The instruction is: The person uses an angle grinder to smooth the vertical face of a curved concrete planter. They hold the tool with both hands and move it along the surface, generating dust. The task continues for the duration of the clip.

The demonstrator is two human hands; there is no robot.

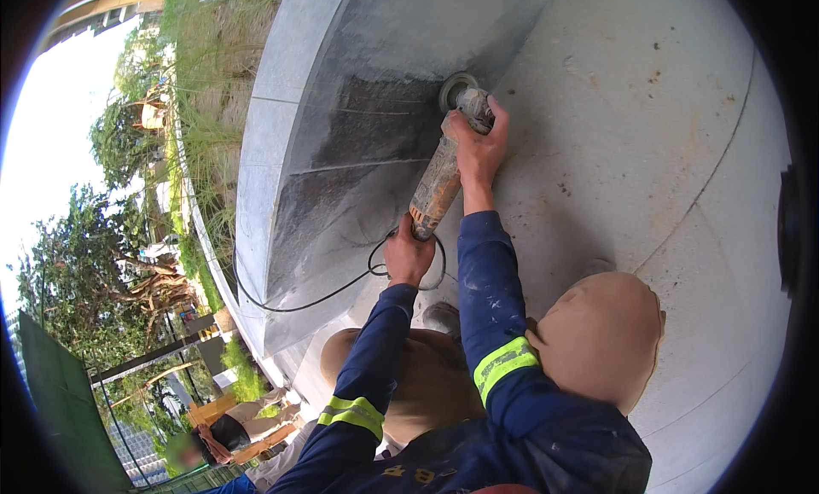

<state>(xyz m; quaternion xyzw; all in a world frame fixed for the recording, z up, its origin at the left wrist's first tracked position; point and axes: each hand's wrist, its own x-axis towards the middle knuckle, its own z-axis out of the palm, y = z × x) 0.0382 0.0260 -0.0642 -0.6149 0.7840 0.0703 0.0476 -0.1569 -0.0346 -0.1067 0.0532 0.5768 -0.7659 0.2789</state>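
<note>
An angle grinder (437,183), dusty and orange-grey, is held in both of my hands. My left hand (408,253) is wrapped round its rear end, where the black cord comes out. Up by the gear head, my right hand (482,153) grips the front of the body, thumb and fingers on either side. The round grinding disc (458,89) is against or very close to the grey wall face (375,42), low near where it meets the floor; exact contact I cannot tell. Dark, damp-looking patches (363,123) mark the wall beside the disc.
A black power cord (299,309) loops near my left hand and runs over the wall's pale top ledge (260,161). Grey concrete floor (631,144) with a long crack lies to the right. Beyond the ledge are grass (217,84), trees and another person (230,430).
</note>
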